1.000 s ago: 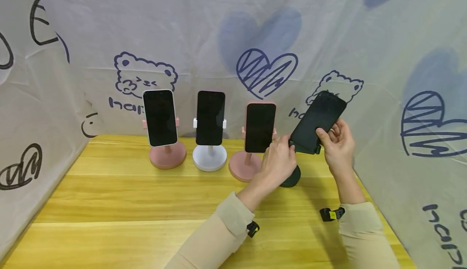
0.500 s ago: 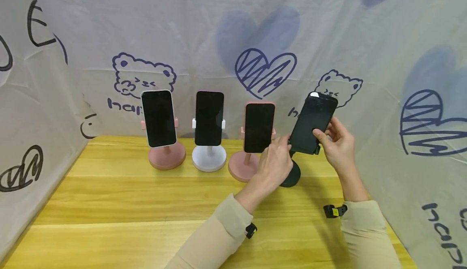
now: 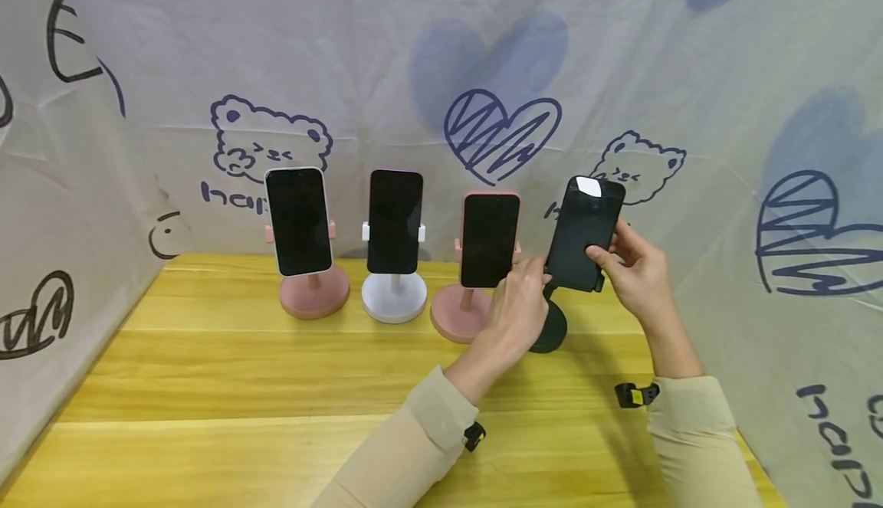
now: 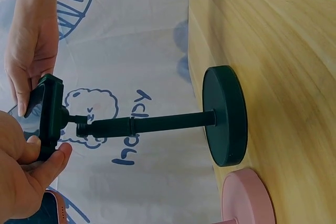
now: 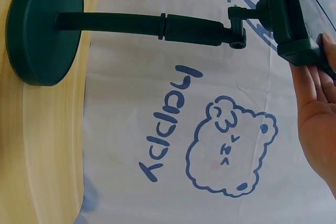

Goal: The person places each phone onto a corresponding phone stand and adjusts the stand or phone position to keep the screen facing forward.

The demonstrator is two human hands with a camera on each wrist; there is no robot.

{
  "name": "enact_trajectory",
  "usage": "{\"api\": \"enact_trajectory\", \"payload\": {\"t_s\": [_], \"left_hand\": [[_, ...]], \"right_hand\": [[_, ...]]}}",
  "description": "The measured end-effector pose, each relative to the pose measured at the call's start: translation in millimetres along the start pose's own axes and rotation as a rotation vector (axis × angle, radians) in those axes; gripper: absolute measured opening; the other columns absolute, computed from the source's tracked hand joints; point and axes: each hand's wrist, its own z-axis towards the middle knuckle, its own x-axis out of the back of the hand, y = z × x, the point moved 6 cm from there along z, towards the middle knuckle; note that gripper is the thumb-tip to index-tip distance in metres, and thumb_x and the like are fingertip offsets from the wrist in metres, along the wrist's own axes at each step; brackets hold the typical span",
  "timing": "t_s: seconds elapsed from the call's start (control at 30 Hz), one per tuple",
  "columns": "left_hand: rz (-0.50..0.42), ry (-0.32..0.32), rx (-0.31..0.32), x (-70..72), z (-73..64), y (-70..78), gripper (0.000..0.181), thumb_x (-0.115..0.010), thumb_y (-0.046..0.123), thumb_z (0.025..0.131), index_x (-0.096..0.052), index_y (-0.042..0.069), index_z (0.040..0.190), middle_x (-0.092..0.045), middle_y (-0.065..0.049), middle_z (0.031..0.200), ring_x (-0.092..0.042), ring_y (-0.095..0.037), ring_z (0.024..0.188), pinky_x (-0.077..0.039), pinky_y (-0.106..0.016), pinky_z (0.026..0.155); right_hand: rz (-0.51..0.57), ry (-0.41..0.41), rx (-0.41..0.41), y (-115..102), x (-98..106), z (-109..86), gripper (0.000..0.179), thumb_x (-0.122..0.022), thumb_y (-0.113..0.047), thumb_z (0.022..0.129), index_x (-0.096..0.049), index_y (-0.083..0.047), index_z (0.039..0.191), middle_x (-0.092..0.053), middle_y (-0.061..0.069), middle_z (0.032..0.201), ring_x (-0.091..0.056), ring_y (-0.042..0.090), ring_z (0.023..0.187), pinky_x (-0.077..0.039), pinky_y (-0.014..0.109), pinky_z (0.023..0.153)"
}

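Note:
A black phone [image 3: 582,240] stands slightly tilted in the holder of a dark green phone stand [image 4: 170,123]. My left hand [image 3: 516,305] pinches the near end of the green clamp [image 4: 51,114] between thumb and finger. With my right hand [image 3: 638,274] I grip the phone's right edge, thumb on its front and fingers behind. The right wrist view shows the stand's round base [image 5: 44,30] flat on the table and its clamp [image 5: 287,19] by my right fingers. Part of the base is hidden behind my left hand in the head view.
To the left stand a pink stand with a phone [image 3: 490,240], a white stand with a phone [image 3: 395,221] and another pink stand with a white-edged phone [image 3: 300,221]. All are near the wooden table's [image 3: 276,385] back edge, before a printed cloth [image 3: 386,48].
The phone and green clamp have turned from a strong rightward lean to nearly upright. My right hand has moved slightly left with the phone; my left hand has kept its pinch on the clamp.

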Motion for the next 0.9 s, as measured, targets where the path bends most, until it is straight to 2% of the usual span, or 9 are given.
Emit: {"api": "enact_trajectory", "payload": {"t_s": [0.17,0.27,0.37,0.43,0.53,0.63,0.77,0.9], "left_hand": [[-0.007,-0.002,0.002,1.7,-0.7,-0.1,0.033,-0.067,-0.002,0.099,-0.066,0.0,0.131,-0.073,-0.007,0.111,-0.075,-0.016,0.092,-0.06,-0.019,0.072],[-0.004,-0.01,0.006,1.7,-1.7,-0.2,0.032,-0.067,0.001,0.1,-0.066,0.001,0.132,-0.073,-0.007,0.113,-0.075,-0.017,0.093,-0.06,-0.02,0.073],[0.0,-0.009,0.01,1.4,-2.3,-0.4,0.031,-0.066,0.005,0.102,-0.065,0.002,0.133,-0.073,-0.007,0.115,-0.076,-0.017,0.093,-0.061,-0.021,0.073],[-0.008,-0.01,0.016,0.9,-2.5,-0.8,0.03,-0.065,0.006,0.103,-0.064,0.001,0.133,-0.074,-0.007,0.116,-0.076,-0.017,0.092,-0.061,-0.021,0.073],[-0.027,-0.024,0.029,-0.6,-3.3,-1.0,0.03,-0.063,0.008,0.104,-0.063,0.002,0.134,-0.073,-0.008,0.119,-0.076,-0.017,0.093,-0.06,-0.02,0.071],[-0.057,-0.031,0.049,-2.3,-3.5,-1.3,0.03,-0.06,0.01,0.106,-0.062,0.001,0.135,-0.073,-0.009,0.122,-0.076,-0.017,0.094,-0.061,-0.022,0.071],[-0.131,-0.049,0.12,-6.6,-3.3,-4.3,0.034,-0.053,0.015,0.11,-0.058,0.0,0.141,-0.072,-0.01,0.125,-0.076,-0.02,0.097,-0.063,-0.028,0.076],[-0.263,-0.098,0.241,-16.5,-5.2,-11.7,0.043,-0.045,0.022,0.113,-0.051,0.0,0.149,-0.072,-0.01,0.126,-0.075,-0.021,0.101,-0.063,-0.033,0.083]], "right_hand": [[0.009,-0.024,0.013,0.8,-1.1,1.7,0.058,-0.072,0.005,0.095,-0.055,-0.004,0.15,-0.067,-0.016,0.104,-0.066,-0.002,0.089,-0.055,0.009,0.072],[-0.014,-0.032,0.002,1.4,-1.2,1.8,0.058,-0.073,0.003,0.095,-0.054,-0.004,0.15,-0.069,-0.01,0.105,-0.066,-0.001,0.09,-0.054,0.008,0.075],[-0.054,-0.04,-0.059,3.7,-0.7,2.6,0.058,-0.074,-0.007,0.097,-0.052,-0.002,0.151,-0.069,-0.001,0.112,-0.064,-0.002,0.096,-0.053,0.007,0.081],[-0.06,-0.05,-0.116,5.8,-0.1,3.9,0.059,-0.074,-0.014,0.098,-0.051,0.0,0.151,-0.067,0.001,0.117,-0.062,-0.002,0.101,-0.051,0.006,0.086],[0.001,-0.053,-0.208,9.1,1.0,6.7,0.058,-0.073,-0.02,0.1,-0.051,0.002,0.149,-0.066,-0.005,0.117,-0.062,0.0,0.101,-0.054,0.009,0.085],[0.061,-0.041,-0.258,9.4,2.4,11.4,0.055,-0.069,-0.023,0.102,-0.052,0.004,0.147,-0.066,-0.012,0.112,-0.064,0.002,0.096,-0.057,0.012,0.081],[0.064,-0.023,-0.273,6.5,4.1,21.3,0.057,-0.067,-0.029,0.103,-0.052,0.002,0.148,-0.065,-0.015,0.109,-0.065,0.003,0.095,-0.058,0.013,0.078],[0.032,-0.019,-0.28,3.6,5.0,29.7,0.057,-0.067,-0.03,0.103,-0.052,0.0,0.15,-0.064,-0.014,0.108,-0.064,0.003,0.094,-0.058,0.013,0.077]]}}
